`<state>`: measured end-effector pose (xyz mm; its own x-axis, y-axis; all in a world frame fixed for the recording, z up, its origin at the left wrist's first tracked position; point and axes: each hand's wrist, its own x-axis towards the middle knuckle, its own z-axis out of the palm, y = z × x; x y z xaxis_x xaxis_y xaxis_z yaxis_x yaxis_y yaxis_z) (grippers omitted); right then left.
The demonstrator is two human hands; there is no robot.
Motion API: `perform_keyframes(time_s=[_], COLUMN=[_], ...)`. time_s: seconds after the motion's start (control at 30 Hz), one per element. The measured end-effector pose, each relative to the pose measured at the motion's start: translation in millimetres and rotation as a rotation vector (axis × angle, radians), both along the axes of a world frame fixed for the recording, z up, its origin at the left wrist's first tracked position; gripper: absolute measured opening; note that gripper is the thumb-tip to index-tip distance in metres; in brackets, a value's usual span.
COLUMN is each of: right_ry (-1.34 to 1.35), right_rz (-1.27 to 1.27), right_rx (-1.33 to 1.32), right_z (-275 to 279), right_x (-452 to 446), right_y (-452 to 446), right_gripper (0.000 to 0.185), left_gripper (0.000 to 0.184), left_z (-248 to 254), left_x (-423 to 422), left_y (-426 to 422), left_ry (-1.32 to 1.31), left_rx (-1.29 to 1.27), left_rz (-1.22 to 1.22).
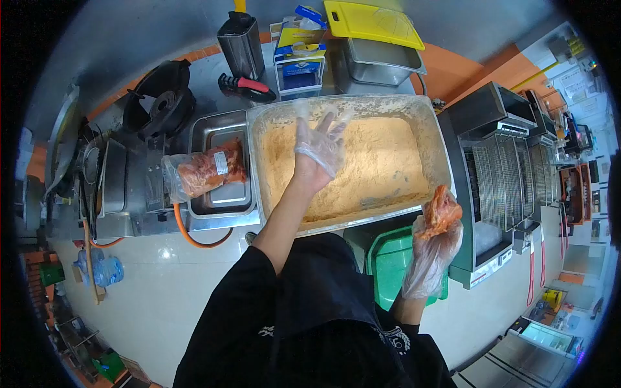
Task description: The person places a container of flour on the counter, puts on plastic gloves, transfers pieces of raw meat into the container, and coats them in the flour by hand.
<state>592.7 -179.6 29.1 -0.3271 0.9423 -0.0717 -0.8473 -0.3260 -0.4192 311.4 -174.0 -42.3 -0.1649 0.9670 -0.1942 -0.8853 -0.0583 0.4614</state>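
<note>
Over the left part of a large metal tub (253, 139) of pale orange flour (381, 149), my left hand (320, 147) is held with its gloved fingers spread and nothing in it. My right hand (432, 255), also in a clear plastic glove, grips a piece of raw reddish meat (442, 211) just outside the tub's right front corner. To the left of the tub, a bag of raw meat (210, 169) with a white label lies in a metal tray (220, 208).
A knife sharpener (247, 87), a dark container (241, 45), a box (299, 61) and a yellow board (372, 22) on a steel pan (381, 61) stand behind. Fryer baskets (498, 181) are at right. A green bin (391, 262) sits below the tub.
</note>
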Motion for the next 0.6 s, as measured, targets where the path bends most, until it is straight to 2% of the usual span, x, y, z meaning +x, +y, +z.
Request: perform_keyframes(time_s=[0.13, 0.2, 0.27, 0.3, 0.4, 0.43, 0.5, 0.6], right_ry=[0.148, -0.040, -0.229, -0.239, -0.513, -0.559, -0.622, -0.661], right_rz=[0.097, 0.061, 0.022, 0.097, -0.086, -0.162, -0.144, -0.096], right_rx=[0.051, 0.017, -0.019, 0.062, 0.006, -0.085, -0.105, -0.086], right_z=[-15, -24, -25, -20, -41, -36, -39, -63], right_x=[-10, -17, -26, -34, -43, -49, -53, -47], right_y=[21, 30, 38, 44, 51, 48, 48, 61], right_gripper=[0.061, 0.046, 0.032, 0.022, 0.021, 0.023, 0.027, 0.037], left_gripper=[0.087, 0.088, 0.089, 0.089, 0.092, 0.092, 0.092, 0.088], left_z=[33, 36, 46, 51, 60, 54, 35, 73], left_x=[5, 3, 7, 7, 7, 3, -7, -12], left_y=[-8, -6, -6, -6, -17, -18, -19, -31], left_ry=[-0.186, -0.188, -0.055, 0.011, 0.006, -0.035, -0.133, 0.035], left_rx=[0.152, 0.191, 0.181, 0.177, 0.248, 0.344, 0.533, 0.331], left_rz=[-0.064, -0.109, -0.041, -0.006, 0.062, 0.038, -0.023, -0.012])
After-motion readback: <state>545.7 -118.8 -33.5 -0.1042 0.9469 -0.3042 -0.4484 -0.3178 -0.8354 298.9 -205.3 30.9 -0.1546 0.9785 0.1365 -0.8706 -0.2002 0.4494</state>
